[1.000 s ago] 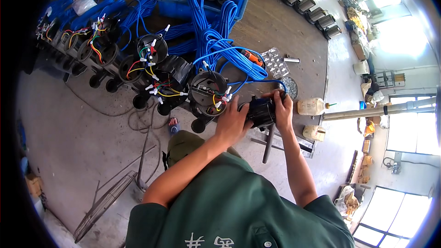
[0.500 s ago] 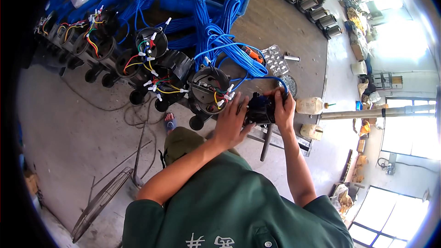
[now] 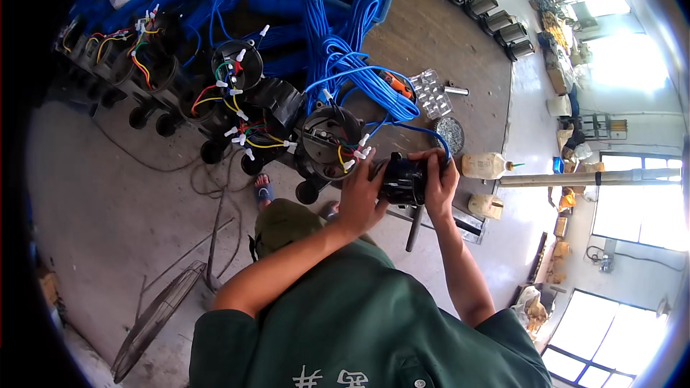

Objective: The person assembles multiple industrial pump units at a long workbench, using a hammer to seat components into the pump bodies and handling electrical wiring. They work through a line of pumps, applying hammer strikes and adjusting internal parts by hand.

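A glossy black round housing cap (image 3: pixel 404 181) is held between my two hands near the front edge of the bench. My left hand (image 3: pixel 359 197) grips its left side, fingers upward and thumb below. My right hand (image 3: pixel 440 185) wraps its right side, next to the blue cable (image 3: pixel 447 145) that bends down to it. Just left of my left hand stands an open black motor housing (image 3: pixel 330 136), with red, yellow and black wires tipped by white connectors. A bundled coil of blue cable (image 3: pixel 359 75) lies behind it.
More wired black housings (image 3: pixel 154 72) line the bench to the left. A blue bin (image 3: pixel 323 11) stands behind. Right of the coil are an orange-handled tool (image 3: pixel 397 86), a clear plastic tray (image 3: pixel 431 93), a round dish of small metal parts (image 3: pixel 449 134) and a plastic bottle (image 3: pixel 483 166).
The black cap has turned, so its rounded side shows more clearly. My right hand has shifted slightly left and down around it; my left hand stays at its left side.
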`<state>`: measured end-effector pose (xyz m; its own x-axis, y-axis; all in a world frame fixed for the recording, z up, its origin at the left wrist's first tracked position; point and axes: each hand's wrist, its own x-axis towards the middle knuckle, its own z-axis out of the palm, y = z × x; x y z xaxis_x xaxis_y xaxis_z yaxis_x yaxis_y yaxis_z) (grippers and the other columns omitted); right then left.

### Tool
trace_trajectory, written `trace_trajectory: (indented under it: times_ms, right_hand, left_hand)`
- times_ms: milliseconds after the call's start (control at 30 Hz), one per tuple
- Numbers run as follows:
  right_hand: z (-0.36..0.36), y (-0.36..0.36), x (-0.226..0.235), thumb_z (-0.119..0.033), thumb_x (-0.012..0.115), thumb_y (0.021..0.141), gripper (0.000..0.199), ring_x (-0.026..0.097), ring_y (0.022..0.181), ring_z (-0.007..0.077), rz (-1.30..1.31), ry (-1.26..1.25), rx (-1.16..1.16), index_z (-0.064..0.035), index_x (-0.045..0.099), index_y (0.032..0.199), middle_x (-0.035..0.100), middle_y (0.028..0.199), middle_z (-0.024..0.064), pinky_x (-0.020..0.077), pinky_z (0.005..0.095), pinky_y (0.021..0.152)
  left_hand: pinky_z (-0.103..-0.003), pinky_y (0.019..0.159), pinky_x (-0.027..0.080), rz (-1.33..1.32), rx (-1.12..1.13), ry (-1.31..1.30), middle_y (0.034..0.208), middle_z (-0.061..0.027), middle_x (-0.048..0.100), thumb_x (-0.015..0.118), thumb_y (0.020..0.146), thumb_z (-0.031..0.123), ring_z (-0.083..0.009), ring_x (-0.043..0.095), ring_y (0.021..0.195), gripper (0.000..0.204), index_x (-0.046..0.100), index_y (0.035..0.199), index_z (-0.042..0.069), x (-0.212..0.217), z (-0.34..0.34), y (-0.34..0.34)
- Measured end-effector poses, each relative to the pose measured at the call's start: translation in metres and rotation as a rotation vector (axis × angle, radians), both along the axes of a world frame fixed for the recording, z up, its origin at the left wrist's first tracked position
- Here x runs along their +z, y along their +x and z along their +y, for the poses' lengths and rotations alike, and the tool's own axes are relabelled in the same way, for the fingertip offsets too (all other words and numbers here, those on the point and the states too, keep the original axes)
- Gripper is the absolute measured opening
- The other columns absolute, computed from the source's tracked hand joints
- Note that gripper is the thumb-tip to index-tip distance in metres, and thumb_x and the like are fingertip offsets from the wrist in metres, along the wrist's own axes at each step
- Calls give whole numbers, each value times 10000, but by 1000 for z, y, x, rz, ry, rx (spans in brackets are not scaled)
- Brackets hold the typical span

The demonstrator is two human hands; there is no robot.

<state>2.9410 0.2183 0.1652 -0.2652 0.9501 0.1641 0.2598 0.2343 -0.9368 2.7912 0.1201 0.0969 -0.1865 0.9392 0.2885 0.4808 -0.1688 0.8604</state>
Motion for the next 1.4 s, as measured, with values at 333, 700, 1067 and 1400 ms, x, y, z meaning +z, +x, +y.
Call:
trace_trajectory:
  times_ms: [333, 700, 1067, 1400]
  right_hand:
    - [16, -9, 6, -118, 504, 1073, 195, 691, 798, 141, -192, -3, 24, 35, 615, 1027, 765, 908, 127, 548, 307, 753]
    - [2, -19, 16, -88, 546, 1036, 145, 744, 780, 276, -348, 153, 74, 15, 645, 1018, 755, 882, 159, 563, 360, 739]
    - [14, -18, 17, -144, 641, 963, 212, 680, 838, 417, -425, 258, 269, -25, 615, 1136, 695, 901, 218, 535, 465, 713]
    - [-16, 134, -115, -287, 697, 944, 398, 621, 1091, 392, -580, -73, -570, 3, 594, 1196, 670, 1119, 202, 486, 469, 967]
  left_hand:
    - [-479, 1138, 394, -328, -156, 93, 1486, -254, 484, 700, 794, 25, -428, 517, 1323, 670, 533, 1442, 15, -13, 1, -17]
    - [-355, 1210, 292, -668, -188, -15, 1593, -222, 421, 634, 950, 101, -292, 429, 1469, 750, 281, 1598, -34, -15, -23, -14]
    - [-337, 1078, 417, -877, -300, -126, 1330, -109, 569, 727, 977, 263, -191, 535, 1223, 596, 473, 1446, -3, 5, 36, -2]
    - [-318, 979, 462, -835, -148, -177, 1190, -84, 624, 613, 947, 215, -156, 571, 1084, 406, 556, 1285, -3, 9, 34, 8]
